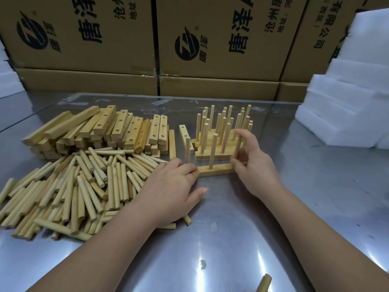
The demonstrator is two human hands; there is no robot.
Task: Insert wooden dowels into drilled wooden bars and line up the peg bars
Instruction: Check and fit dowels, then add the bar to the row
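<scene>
Before 唐泽 cartons (221,66), left hand (172,184) grips the peg bar (216,170), right hand (254,167) pinches a dowel (238,144).

Illumination bright and even, from overhead. The steel table (315,186) shows hard white glare streaks on the camera side of the grip, where the left hand (170,186) holds the peg bar (216,170) and the right hand (256,171) pinches a dowel (238,147). Shadows are soft and faint, close under both hands. The right-hand fingers (244,135) are slightly smeared; the bar's edges are sharp. The cardboard boxes (221,39) beyond the grip lean and bow, a wide-angle distortion strongest towards the frame edges. The foam blocks (347,102) right of the grip are nearly overexposed, with surface detail lost. Mild overall softness.
</scene>
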